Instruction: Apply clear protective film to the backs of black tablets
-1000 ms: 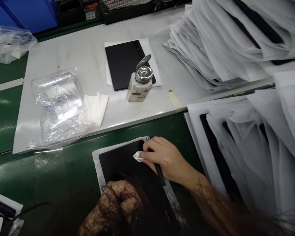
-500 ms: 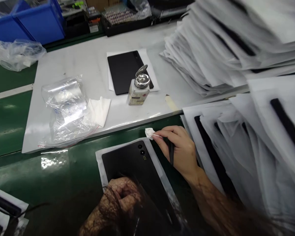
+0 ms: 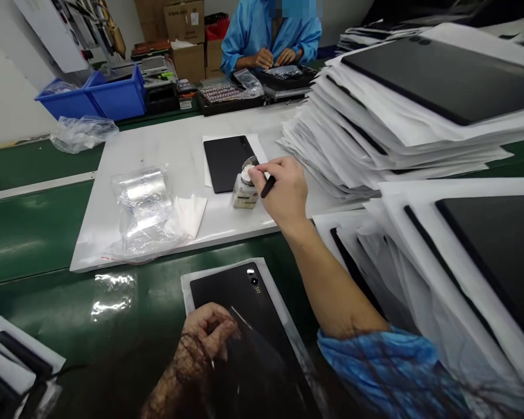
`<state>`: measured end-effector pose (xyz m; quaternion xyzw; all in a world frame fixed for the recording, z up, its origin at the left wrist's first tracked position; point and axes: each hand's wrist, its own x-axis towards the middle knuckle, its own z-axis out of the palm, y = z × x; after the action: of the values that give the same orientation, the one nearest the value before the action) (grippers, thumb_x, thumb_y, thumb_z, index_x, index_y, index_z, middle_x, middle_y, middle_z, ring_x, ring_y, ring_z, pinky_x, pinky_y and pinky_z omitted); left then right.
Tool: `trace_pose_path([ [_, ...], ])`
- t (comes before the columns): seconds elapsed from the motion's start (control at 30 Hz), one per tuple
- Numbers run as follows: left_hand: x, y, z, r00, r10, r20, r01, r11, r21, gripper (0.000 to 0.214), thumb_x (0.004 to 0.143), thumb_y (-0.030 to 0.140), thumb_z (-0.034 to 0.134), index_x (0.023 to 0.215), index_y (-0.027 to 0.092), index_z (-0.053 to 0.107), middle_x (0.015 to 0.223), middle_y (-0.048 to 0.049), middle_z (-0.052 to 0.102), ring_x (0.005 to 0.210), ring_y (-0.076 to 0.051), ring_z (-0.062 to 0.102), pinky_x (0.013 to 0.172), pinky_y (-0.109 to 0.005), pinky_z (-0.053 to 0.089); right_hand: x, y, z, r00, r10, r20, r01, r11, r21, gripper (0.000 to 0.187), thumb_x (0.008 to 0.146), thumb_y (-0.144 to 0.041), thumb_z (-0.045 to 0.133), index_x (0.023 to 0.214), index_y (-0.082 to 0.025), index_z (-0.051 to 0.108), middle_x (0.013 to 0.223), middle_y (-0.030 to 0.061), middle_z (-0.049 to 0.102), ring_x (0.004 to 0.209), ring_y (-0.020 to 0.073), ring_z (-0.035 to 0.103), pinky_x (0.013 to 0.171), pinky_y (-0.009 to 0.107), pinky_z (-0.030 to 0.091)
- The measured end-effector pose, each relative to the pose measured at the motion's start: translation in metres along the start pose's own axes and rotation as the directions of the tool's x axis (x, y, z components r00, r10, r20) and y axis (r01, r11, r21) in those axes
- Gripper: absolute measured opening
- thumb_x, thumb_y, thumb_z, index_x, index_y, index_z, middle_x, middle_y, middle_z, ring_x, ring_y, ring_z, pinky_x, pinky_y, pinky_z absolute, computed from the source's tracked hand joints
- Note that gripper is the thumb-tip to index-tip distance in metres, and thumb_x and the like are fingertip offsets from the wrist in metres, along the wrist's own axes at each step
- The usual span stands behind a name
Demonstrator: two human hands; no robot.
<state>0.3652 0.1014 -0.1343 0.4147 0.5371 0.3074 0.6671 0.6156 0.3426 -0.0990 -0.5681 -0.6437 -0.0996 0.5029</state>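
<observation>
My right hand (image 3: 283,189) is closed around a black pen-like tool (image 3: 268,187) and pinches a small white wad of wipe (image 3: 247,173) against the metal top of a square dispenser bottle (image 3: 245,196), whose lid is flipped up. Below, a black tablet (image 3: 227,285) lies back side up on a white sheet (image 3: 186,291), its cameras at the top right corner. Over the tablet's left part is my left hand (image 3: 209,329), thumb and fingers pinched together. Whatever it pinches, if anything, I cannot make out; strands of hair blur that area.
Behind the bottle lies another black tablet (image 3: 225,157). A plastic bag with a shiny roll (image 3: 144,198) and a folded white cloth (image 3: 191,214) are on the white board (image 3: 174,139). Tall stacks of sleeved tablets (image 3: 375,134) crowd the right. A co-worker in blue (image 3: 244,35) sits opposite.
My right hand has moved up and forward from beside the tablet to the bottle top, bringing the wad onto it. The view has tilted up, showing the co-worker. My left hand stays over the tablet.
</observation>
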Motion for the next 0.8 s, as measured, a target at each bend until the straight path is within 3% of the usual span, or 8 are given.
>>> trace_pose_path([
  [0.13, -0.006, -0.008, -0.016, 0.999, -0.028, -0.020, 0.028, 0.999, -0.021, 0.044, 0.087, 0.066, 0.102, 0.078, 0.028, 0.084, 0.067, -0.0045, 0.085, 0.045, -0.019, 0.068, 0.049, -0.031, 0.056, -0.029, -0.021, -0.039, 0.994, 0.000, -0.113, 0.019, 0.985, 0.169, 0.086, 0.130, -0.092, 0.040, 0.134, -0.023, 0.090, 0.124, 0.0118, 0.078, 0.116, 0.0311, 0.083, 0.106, 0.057, 0.073],
  [0.2, -0.008, -0.009, -0.020, 0.999, -0.030, -0.014, 0.030, 0.999, -0.033, 0.039, 0.091, 0.061, 0.103, 0.083, 0.026, 0.088, 0.074, -0.0060, 0.091, 0.049, -0.020, 0.075, 0.053, -0.030, 0.060, -0.064, -0.040, -0.078, 0.992, 0.125, -0.014, -0.112, 0.925, 0.363, 0.081, 0.132, -0.088, 0.036, 0.130, -0.025, 0.086, 0.120, 0.0110, 0.076, 0.102, 0.0274, 0.083, 0.094, 0.051, 0.074],
  [0.23, -0.008, -0.009, -0.021, 1.000, -0.027, -0.015, 0.026, 0.999, -0.046, 0.040, 0.092, 0.062, 0.104, 0.084, 0.026, 0.089, 0.077, -0.0070, 0.093, 0.050, -0.020, 0.076, 0.053, -0.030, 0.061, -0.085, -0.049, -0.100, 0.972, 0.194, 0.135, -0.235, 0.852, 0.467, 0.074, 0.133, -0.085, 0.039, 0.124, -0.027, 0.084, 0.113, 0.0094, 0.076, 0.092, 0.0256, 0.082, 0.085, 0.048, 0.074],
  [0.33, -0.009, -0.009, -0.021, 1.000, -0.017, -0.021, 0.015, 0.996, -0.087, 0.039, 0.093, 0.061, 0.104, 0.086, 0.025, 0.091, 0.085, -0.0088, 0.098, 0.051, -0.021, 0.078, 0.054, -0.032, 0.066, -0.151, -0.062, -0.160, 0.793, 0.240, 0.561, -0.569, 0.622, 0.538, 0.041, 0.123, -0.067, 0.079, 0.101, -0.033, 0.085, 0.108, 0.0093, 0.082, 0.071, 0.0254, 0.079, 0.065, 0.045, 0.074],
  [0.43, -0.014, -0.005, -0.020, 1.000, -0.013, -0.020, 0.011, 0.994, -0.108, 0.034, 0.094, 0.055, 0.106, 0.087, 0.025, 0.093, 0.085, -0.0075, 0.098, 0.054, -0.021, 0.080, 0.057, -0.033, 0.069, -0.199, -0.059, -0.196, 0.603, 0.305, 0.737, -0.771, 0.461, 0.440, 0.021, 0.112, -0.052, 0.096, 0.098, -0.038, 0.088, 0.106, 0.0089, 0.087, 0.060, 0.0276, 0.077, 0.056, 0.047, 0.075],
  [0.5, -0.018, 0.000, -0.018, 0.999, -0.020, -0.031, 0.016, 0.993, -0.115, 0.028, 0.095, 0.049, 0.107, 0.087, 0.025, 0.094, 0.085, -0.0060, 0.098, 0.056, -0.020, 0.080, 0.059, -0.031, 0.070, -0.214, -0.057, -0.205, 0.532, 0.346, 0.773, -0.830, 0.395, 0.395, 0.016, 0.108, -0.048, 0.101, 0.098, -0.039, 0.091, 0.101, 0.0080, 0.088, 0.061, 0.0286, 0.080, 0.055, 0.045, 0.075],
  [0.57, -0.022, 0.005, -0.017, 0.998, -0.031, -0.053, 0.024, 0.993, -0.117, 0.025, 0.096, 0.044, 0.107, 0.087, 0.025, 0.093, 0.085, -0.0040, 0.099, 0.059, -0.018, 0.080, 0.062, -0.030, 0.069, -0.218, -0.059, -0.206, 0.502, 0.370, 0.782, -0.853, 0.363, 0.376, 0.017, 0.106, -0.048, 0.103, 0.099, -0.038, 0.093, 0.101, 0.0073, 0.089, 0.061, 0.0264, 0.081, 0.057, 0.043, 0.076],
  [0.8, -0.023, 0.006, -0.019, 0.999, -0.012, -0.042, 0.009, 0.998, -0.065, 0.025, 0.100, 0.045, 0.104, 0.087, 0.026, 0.095, 0.086, -0.0034, 0.099, 0.060, -0.018, 0.081, 0.062, -0.030, 0.070, -0.213, -0.071, -0.196, 0.505, 0.387, 0.772, -0.849, 0.382, 0.364, 0.031, 0.105, -0.056, 0.106, 0.095, -0.030, 0.092, 0.098, 0.0071, 0.089, 0.058, 0.0209, 0.076, 0.059, 0.039, 0.074],
])
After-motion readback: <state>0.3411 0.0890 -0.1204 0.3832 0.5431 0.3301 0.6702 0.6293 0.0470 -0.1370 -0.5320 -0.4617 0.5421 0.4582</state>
